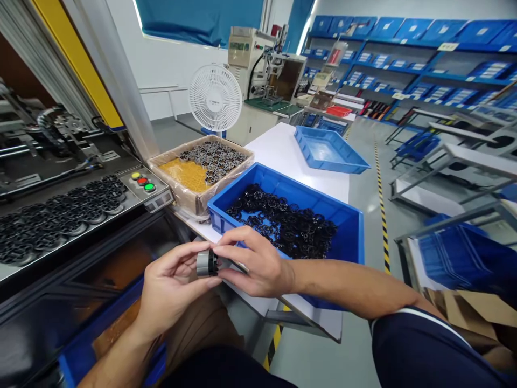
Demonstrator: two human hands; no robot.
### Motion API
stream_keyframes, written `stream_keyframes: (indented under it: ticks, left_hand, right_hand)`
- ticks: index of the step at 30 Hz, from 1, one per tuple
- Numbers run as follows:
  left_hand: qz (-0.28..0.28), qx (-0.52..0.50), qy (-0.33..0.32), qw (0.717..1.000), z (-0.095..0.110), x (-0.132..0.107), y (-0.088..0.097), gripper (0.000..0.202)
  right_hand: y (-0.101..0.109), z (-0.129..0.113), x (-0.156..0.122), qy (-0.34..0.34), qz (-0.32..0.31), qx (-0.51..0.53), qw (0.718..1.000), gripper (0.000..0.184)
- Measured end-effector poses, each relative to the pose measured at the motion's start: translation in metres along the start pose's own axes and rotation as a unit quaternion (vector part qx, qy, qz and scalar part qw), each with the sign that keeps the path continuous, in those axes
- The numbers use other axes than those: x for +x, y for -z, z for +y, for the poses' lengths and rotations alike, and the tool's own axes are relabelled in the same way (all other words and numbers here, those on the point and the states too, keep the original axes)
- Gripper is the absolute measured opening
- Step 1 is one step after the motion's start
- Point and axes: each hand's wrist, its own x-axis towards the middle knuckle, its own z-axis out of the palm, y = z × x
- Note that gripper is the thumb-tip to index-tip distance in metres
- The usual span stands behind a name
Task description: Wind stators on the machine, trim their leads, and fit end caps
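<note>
My left hand (172, 283) grips a grey metal ring (202, 263) between thumb and fingers, in front of my body. Against the ring's right side sits a black toothed plastic part (212, 262), which the fingers of my right hand (252, 261) pinch. Whether the two pieces are fully joined I cannot tell. Just beyond my hands stands a deep blue bin (343, 215) with many loose black plastic parts (291, 223) in it. Left of that bin is a plastic-lined carton (191, 202) of grey rings (218, 156) in rows, beside a yellow layer (186, 173).
At left, black-and-grey assemblies (60, 215) stand in rows on a machine bed, near a panel with yellow, red and green buttons (142, 182). A shallow blue tray (331, 148) overhangs the white table's (269, 141) right edge. Behind stands a white fan (215, 98).
</note>
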Motion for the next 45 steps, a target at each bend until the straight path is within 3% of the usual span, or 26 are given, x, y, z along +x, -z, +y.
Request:
stream_keyframes:
  ticks: [9, 18, 22, 23, 25, 26, 27, 28, 31, 33, 37, 41, 45]
  left_hand:
    - [-0.015, -0.022, 0.023, 0.999, 0.002, -0.005, 0.0, 0.052]
    - [-0.032, 0.032, 0.071, 0.996, -0.004, -0.015, 0.01, 0.049]
    - [-0.007, 0.071, 0.115, 0.991, -0.014, -0.024, 0.017, 0.05]
    - [-0.001, 0.078, 0.127, 0.989, -0.014, -0.025, 0.017, 0.052]
    - [-0.003, 0.097, 0.148, 0.984, -0.014, -0.024, 0.017, 0.053]
    - [-0.006, 0.103, 0.159, 0.982, -0.013, -0.022, 0.017, 0.053]
    - [-0.003, 0.103, 0.171, 0.98, -0.013, -0.02, 0.017, 0.051]
    - [0.004, 0.096, 0.184, 0.978, -0.013, -0.017, 0.018, 0.05]
    - [0.025, 0.038, 0.209, 0.977, -0.022, -0.007, 0.023, 0.046]
    - [0.021, 0.042, 0.198, 0.979, -0.03, -0.004, 0.028, 0.047]
    - [-0.001, 0.236, 0.094, 0.967, -0.031, -0.012, 0.034, 0.05]
    - [-0.003, 0.296, -0.014, 0.955, -0.013, -0.021, 0.027, 0.054]
    - [-0.004, 0.256, -0.013, 0.967, -0.002, -0.017, 0.024, 0.048]
  right_hand:
    - [0.0, 0.003, 0.0, 0.041, -0.017, -0.031, 0.999, 0.032]
    - [-0.002, 0.005, -0.007, 0.107, -0.012, -0.091, 0.99, 0.029]
    - [-0.001, 0.015, -0.005, 0.121, -0.083, -0.125, 0.981, 0.035]
    - [0.002, 0.024, -0.002, 0.089, -0.11, -0.124, 0.982, 0.036]
    - [0.013, 0.051, 0.002, -0.064, -0.178, -0.141, 0.972, 0.039]
    - [0.02, 0.067, 0.001, -0.167, -0.208, -0.161, 0.95, 0.039]
    - [0.027, 0.084, -0.001, -0.273, -0.247, -0.187, 0.911, 0.039]
    - [0.033, 0.1, -0.006, -0.332, -0.274, -0.202, 0.88, 0.037]
    - [0.042, 0.136, -0.03, -0.418, -0.355, -0.207, 0.81, 0.029]
    - [0.037, 0.146, -0.047, -0.45, -0.403, -0.197, 0.772, 0.028]
    - [0.026, 0.148, -0.059, -0.477, -0.441, -0.195, 0.735, 0.032]
    - [0.031, 0.14, -0.036, -0.464, -0.406, -0.223, 0.755, 0.029]
    - [0.034, 0.102, 0.0, -0.386, -0.304, -0.241, 0.837, 0.022]
